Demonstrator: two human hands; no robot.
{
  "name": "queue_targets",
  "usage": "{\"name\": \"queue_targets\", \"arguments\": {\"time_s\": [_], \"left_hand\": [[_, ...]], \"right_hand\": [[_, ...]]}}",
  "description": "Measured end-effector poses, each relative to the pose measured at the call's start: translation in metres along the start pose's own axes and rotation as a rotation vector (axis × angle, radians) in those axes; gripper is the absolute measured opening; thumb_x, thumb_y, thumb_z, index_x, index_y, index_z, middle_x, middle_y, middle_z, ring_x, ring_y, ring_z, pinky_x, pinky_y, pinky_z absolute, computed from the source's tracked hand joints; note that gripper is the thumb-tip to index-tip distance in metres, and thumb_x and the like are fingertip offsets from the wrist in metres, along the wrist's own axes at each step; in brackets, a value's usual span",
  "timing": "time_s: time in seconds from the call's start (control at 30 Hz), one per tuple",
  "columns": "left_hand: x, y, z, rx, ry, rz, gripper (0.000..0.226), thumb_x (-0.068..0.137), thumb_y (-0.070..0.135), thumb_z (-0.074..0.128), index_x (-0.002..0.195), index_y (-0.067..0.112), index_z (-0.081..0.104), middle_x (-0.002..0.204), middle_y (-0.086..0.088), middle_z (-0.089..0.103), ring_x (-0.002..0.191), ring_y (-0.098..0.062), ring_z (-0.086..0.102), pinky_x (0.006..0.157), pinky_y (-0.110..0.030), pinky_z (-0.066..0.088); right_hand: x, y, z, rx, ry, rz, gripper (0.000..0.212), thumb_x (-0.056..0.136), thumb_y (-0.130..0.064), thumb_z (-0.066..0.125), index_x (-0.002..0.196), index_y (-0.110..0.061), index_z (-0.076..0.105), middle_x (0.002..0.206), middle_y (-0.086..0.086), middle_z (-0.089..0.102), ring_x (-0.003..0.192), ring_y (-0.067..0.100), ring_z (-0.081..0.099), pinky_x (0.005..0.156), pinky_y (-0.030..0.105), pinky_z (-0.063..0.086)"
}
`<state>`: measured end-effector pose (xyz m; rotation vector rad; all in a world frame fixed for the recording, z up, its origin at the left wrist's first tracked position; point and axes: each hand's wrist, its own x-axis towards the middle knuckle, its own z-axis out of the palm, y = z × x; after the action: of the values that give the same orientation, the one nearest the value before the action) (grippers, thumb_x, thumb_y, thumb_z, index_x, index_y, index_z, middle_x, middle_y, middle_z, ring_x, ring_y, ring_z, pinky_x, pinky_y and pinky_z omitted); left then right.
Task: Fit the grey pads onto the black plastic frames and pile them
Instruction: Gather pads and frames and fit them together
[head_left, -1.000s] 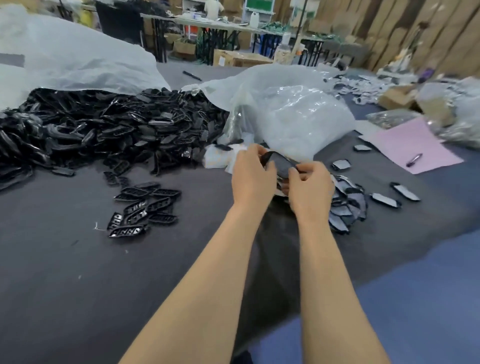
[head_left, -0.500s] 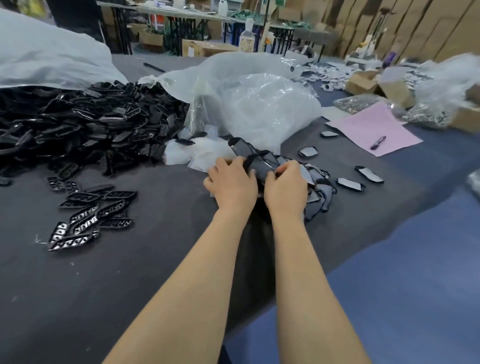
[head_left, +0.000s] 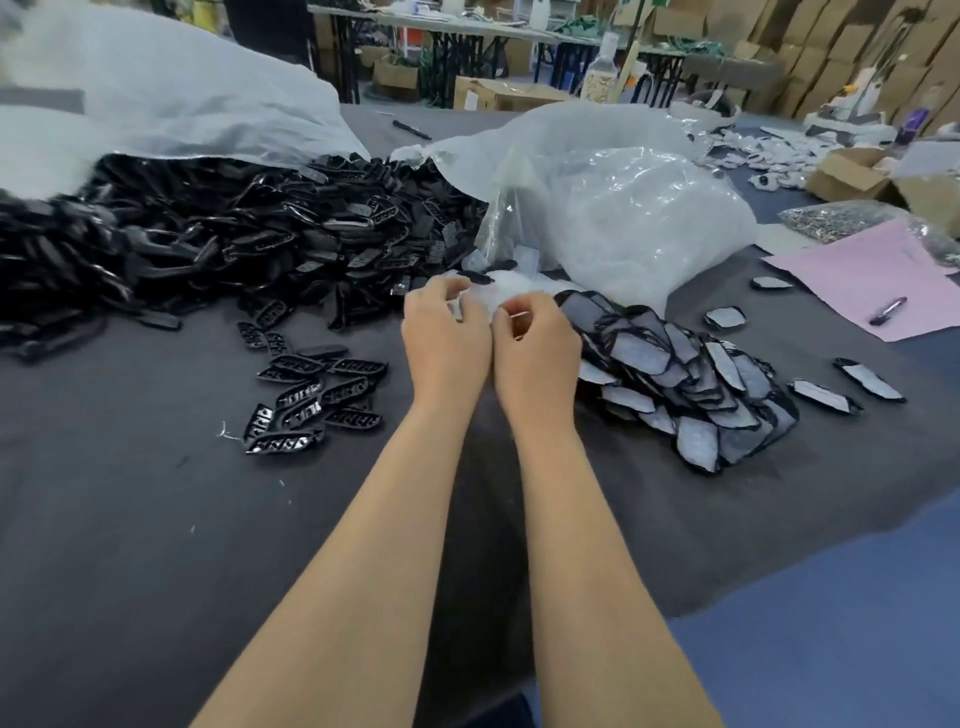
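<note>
Grey-white and soft-looking, the loose pads (head_left: 498, 293) lie in a small heap at the mouth of the clear plastic bag (head_left: 623, 218), straight ahead of me and just past my fingertips. One small dark piece (head_left: 475, 277) sits on top of that heap (a frame or a pad, I cannot tell which). Both hands are drawn in side by side in front of it, so neither has far to go. My left hand (head_left: 447, 343) is a shade nearer the dark piece. Its fingers (head_left: 441, 291) are loosely curled with the thumb apart from them, and I see nothing held between. My right hand (head_left: 535, 353) has thumb and forefinger drawn close together over something pale, and whether they pinch a pad or only air I cannot tell.

The bare black frames (head_left: 311, 395) lie scattered flat on the worktop (head_left: 130, 519) near my left hand, their long axes running mostly across me with a slight slant. The big heap of frames (head_left: 208, 244) rises further left and back. The pile of finished pieces (head_left: 691, 384), grey faces up inside black rims, lies just beside my right hand. So I judge the next move to be a short reach forward for a pad, and a frame from the left falls to the left hand.
</note>
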<state>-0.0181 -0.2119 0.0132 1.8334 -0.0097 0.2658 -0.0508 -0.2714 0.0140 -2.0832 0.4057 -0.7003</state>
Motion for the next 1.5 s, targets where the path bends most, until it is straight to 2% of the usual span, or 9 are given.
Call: {"name": "queue_targets", "arguments": {"time_s": [0.2, 0.47, 0.67, 0.8, 0.93, 1.07, 1.17, 1.33, 1.5], "left_hand": [[0.020, -0.032, -0.087, -0.020, 0.207, -0.075, 0.021, 0.096, 0.010, 0.047, 0.110, 0.013, 0.062, 0.109, -0.002, 0.060, 0.080, -0.002, 0.051, 0.068, -0.001, 0.037], [0.036, -0.067, -0.180, -0.117, 0.438, -0.306, 0.023, 0.095, 0.007, 0.039, 0.106, 0.018, 0.056, 0.110, -0.015, 0.063, 0.097, -0.036, 0.059, 0.092, -0.046, 0.049], [0.047, -0.082, -0.209, -0.252, 0.555, -0.407, 0.032, 0.095, 0.004, 0.038, 0.123, 0.010, 0.054, 0.110, -0.001, 0.055, 0.117, -0.028, 0.056, 0.102, -0.040, 0.044], [0.055, -0.088, -0.221, -0.188, 0.634, -0.382, 0.035, 0.095, 0.004, 0.037, 0.126, 0.009, 0.053, 0.132, -0.007, 0.052, 0.119, -0.023, 0.053, 0.101, -0.030, 0.042], [0.057, -0.098, -0.232, 0.193, 0.640, -0.298, 0.037, 0.096, 0.008, 0.040, 0.129, 0.005, 0.056, 0.151, -0.011, 0.036, 0.140, -0.025, 0.030, 0.112, -0.029, 0.024], [0.058, -0.104, -0.234, 0.642, 0.378, -0.371, 0.039, 0.096, 0.017, 0.040, 0.129, 0.009, 0.060, 0.147, -0.011, 0.043, 0.140, -0.032, 0.028, 0.118, -0.047, 0.013], [0.055, -0.105, -0.230, 0.726, 0.356, -0.356, 0.036, 0.096, 0.019, 0.042, 0.127, 0.012, 0.060, 0.143, -0.010, 0.045, 0.137, -0.033, 0.031, 0.118, -0.048, 0.011], [0.051, -0.102, -0.221, 0.702, 0.397, -0.313, 0.023, 0.097, 0.032, 0.051, 0.111, 0.015, 0.059, 0.119, -0.007, 0.060, 0.121, -0.032, 0.045, 0.103, -0.043, 0.025], [0.040, -0.102, -0.205, 0.756, 0.314, -0.276, 0.032, 0.095, 0.036, 0.056, 0.123, 0.020, 0.053, 0.126, -0.006, 0.050, 0.123, -0.030, 0.041, 0.100, -0.041, 0.025]], "right_hand": [[-0.026, -0.041, 0.082, -0.062, -0.387, -0.057, 0.025, 0.094, -0.019, 0.053, 0.117, -0.013, 0.062, 0.117, 0.009, 0.062, 0.109, 0.025, 0.055, 0.089, 0.033, 0.045], [-0.058, -0.092, 0.156, -0.110, -0.519, -0.225, 0.035, 0.093, -0.013, 0.050, 0.127, -0.009, 0.057, 0.130, 0.012, 0.054, 0.121, 0.029, 0.049, 0.104, 0.040, 0.039], [-0.064, -0.115, 0.202, -0.317, -0.724, -0.412, 0.046, 0.097, -0.015, 0.043, 0.142, -0.022, 0.042, 0.152, 0.010, 0.032, 0.142, 0.030, 0.024, 0.116, 0.045, 0.021], [-0.070, -0.121, 0.225, -0.449, -0.850, -0.409, 0.050, 0.100, -0.019, 0.043, 0.147, -0.032, 0.033, 0.160, 0.008, 0.012, 0.147, 0.031, 0.005, 0.117, 0.052, 0.005], [-0.074, -0.119, 0.233, -0.505, -0.764, -0.431, 0.041, 0.099, -0.026, 0.043, 0.141, -0.024, 0.044, 0.156, 0.009, 0.024, 0.144, 0.029, 0.019, 0.118, 0.048, 0.011], [-0.073, -0.116, 0.230, -0.433, -0.542, -0.355, 0.031, 0.099, -0.023, 0.043, 0.126, -0.015, 0.056, 0.137, 0.008, 0.046, 0.126, 0.030, 0.039, 0.105, 0.041, 0.029], [-0.066, -0.115, 0.224, -0.396, -0.483, -0.264, 0.025, 0.097, -0.018, 0.049, 0.120, -0.012, 0.053, 0.129, 0.010, 0.051, 0.121, 0.031, 0.043, 0.101, 0.041, 0.033], [-0.052, -0.114, 0.208, -0.337, -0.600, -0.265, 0.029, 0.095, -0.012, 0.050, 0.123, -0.004, 0.045, 0.126, 0.019, 0.055, 0.118, 0.034, 0.049, 0.093, 0.037, 0.040], [-0.033, -0.108, 0.179, 0.053, -0.601, -0.031, 0.030, 0.097, -0.007, 0.044, 0.125, -0.007, 0.056, 0.120, 0.012, 0.060, 0.100, 0.023, 0.062, 0.090, 0.032, 0.048]]}}
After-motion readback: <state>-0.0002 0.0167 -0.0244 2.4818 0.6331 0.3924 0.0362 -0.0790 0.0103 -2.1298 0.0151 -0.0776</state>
